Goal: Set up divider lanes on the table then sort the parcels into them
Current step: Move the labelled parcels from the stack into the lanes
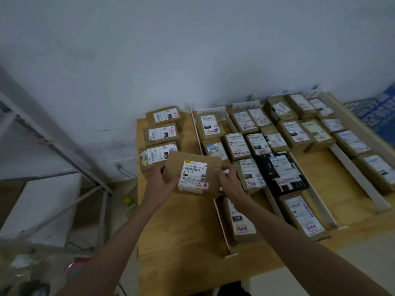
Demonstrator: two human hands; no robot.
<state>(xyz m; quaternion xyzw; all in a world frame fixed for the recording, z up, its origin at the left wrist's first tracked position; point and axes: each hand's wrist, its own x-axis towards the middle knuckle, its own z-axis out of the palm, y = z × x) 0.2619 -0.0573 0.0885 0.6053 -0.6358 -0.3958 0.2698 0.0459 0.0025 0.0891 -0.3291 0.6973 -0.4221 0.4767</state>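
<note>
table: light wood, matt, smooth
held parcel: brown cardboard, matt; white paper label
black parcel: glossy plastic wrap
dividers: white, matt
wall: painted, scuffed

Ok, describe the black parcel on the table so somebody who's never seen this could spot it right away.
Start at the wooden table with its white divider strips. In the middle lanes, right of the box held in both hands, lies the black parcel. It is the only black-wrapped one; every neighbour is brown cardboard.

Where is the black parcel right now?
In the head view the black parcel lies right of centre on the table, in a lane between brown boxes, just right of the right hand.
</note>
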